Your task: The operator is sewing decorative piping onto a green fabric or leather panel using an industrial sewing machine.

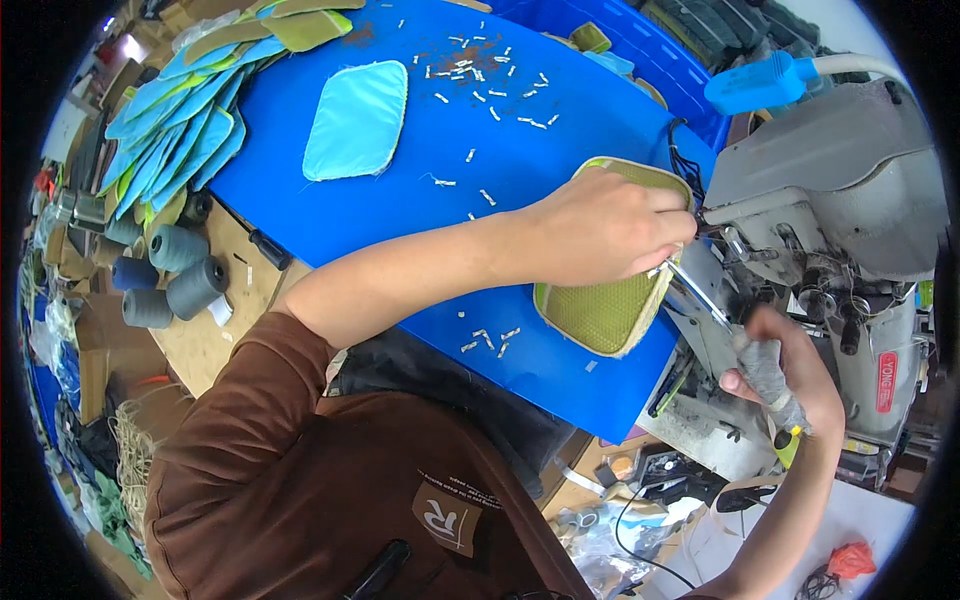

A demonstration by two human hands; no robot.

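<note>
My left hand (615, 225) reaches across the blue table to a rounded green mesh pad (600, 315) with a pale bound edge. Its fingers are closed at the pad's right edge, beside the sewing machine; the fingertips are partly hidden. My right hand (790, 365) is wrapped round a long-shafted metal tool (700, 292) whose handle is bound in grey cloth and ends in yellow. The thin tip of that tool meets the pad's edge just below my left fingers. What exact kind of tool it is, I cannot make out.
A grey sewing machine (830, 190) and a blue lamp (760, 83) stand at the right. On the blue table (270, 150) lie a light-blue pad (357, 122) and scattered white scraps. Stacked pads (180, 130), thread cones (195, 285) and a blue crate (640, 50) surround it.
</note>
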